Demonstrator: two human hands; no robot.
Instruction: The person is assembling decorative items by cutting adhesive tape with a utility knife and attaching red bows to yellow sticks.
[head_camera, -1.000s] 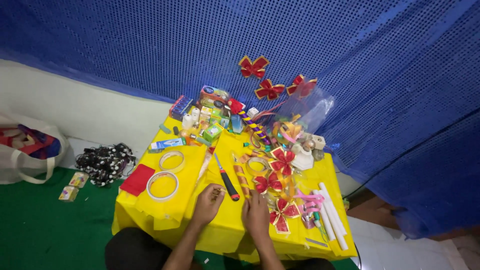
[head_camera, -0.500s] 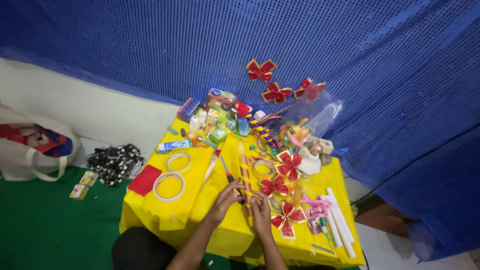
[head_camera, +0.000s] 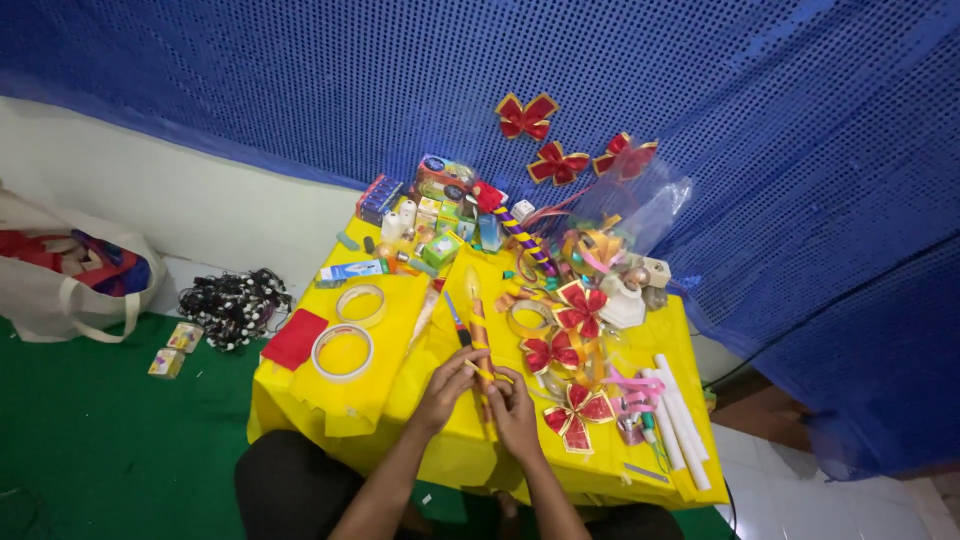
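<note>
Both hands meet over the front of a yellow-covered table (head_camera: 440, 460). My left hand (head_camera: 447, 388) and my right hand (head_camera: 513, 408) grip the lower end of a long stick wrapped in orange and yellow ribbon (head_camera: 477, 320), which points away from me across the table. A thin yellow strip of ribbon runs between my fingers. A red-and-black-handled tool (head_camera: 457, 322) lies just left of the stick. Red bows with gold edges (head_camera: 560, 352) lie just right of my right hand.
Two tape rolls (head_camera: 343, 352) and a red paper piece (head_camera: 295, 338) lie on the table's left side. White tubes (head_camera: 680, 410) lie at the right edge. Small boxes and bottles (head_camera: 430, 225) crowd the back. A blue sequin curtain (head_camera: 300, 80) hangs behind, with red bows (head_camera: 557, 160) pinned on it. A white bag (head_camera: 70, 275) and black beads (head_camera: 232, 305) rest on the green floor.
My hands came together from resting apart on the table and picked up the ribbon-wrapped stick. The stick now points away from me. The camera shifted slightly.
</note>
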